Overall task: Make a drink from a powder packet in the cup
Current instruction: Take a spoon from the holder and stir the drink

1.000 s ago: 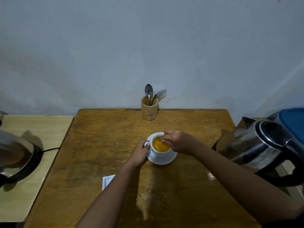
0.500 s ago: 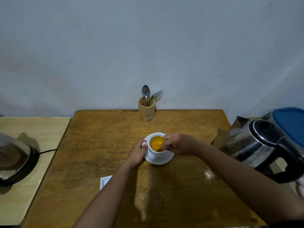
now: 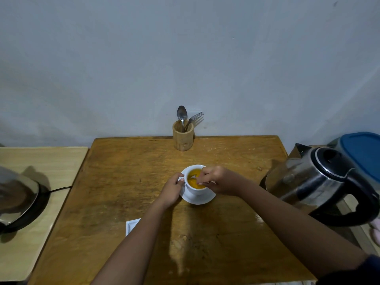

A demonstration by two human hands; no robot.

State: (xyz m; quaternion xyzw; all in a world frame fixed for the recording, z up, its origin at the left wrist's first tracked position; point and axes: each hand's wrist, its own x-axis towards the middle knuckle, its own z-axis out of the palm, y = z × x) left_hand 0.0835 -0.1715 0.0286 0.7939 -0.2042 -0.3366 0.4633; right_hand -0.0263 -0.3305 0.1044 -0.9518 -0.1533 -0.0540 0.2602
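Observation:
A white cup [image 3: 195, 190] full of orange drink [image 3: 194, 178] stands on a white saucer [image 3: 202, 199] in the middle of the wooden table [image 3: 123, 182]. My left hand [image 3: 171, 190] pinches the cup's handle on its left side. My right hand [image 3: 218, 179] hovers over the cup's right rim, fingers closed on a small spoon [image 3: 193, 177] whose bowl dips into the drink. A white packet [image 3: 131, 225] lies flat near the table's front, partly hidden under my left forearm.
A wooden holder [image 3: 183, 137] with a spoon and a fork stands at the table's back edge by the wall. A steel electric kettle [image 3: 320, 182] sits at the right edge, with a blue-lidded container [image 3: 364, 153] behind it. Another kettle [image 3: 16, 198] rests on the left side table.
My right hand has shifted slightly around the cup's rim with the spoon, and the drink's surface has changed. The left hand stays on the handle. The view shifted a little.

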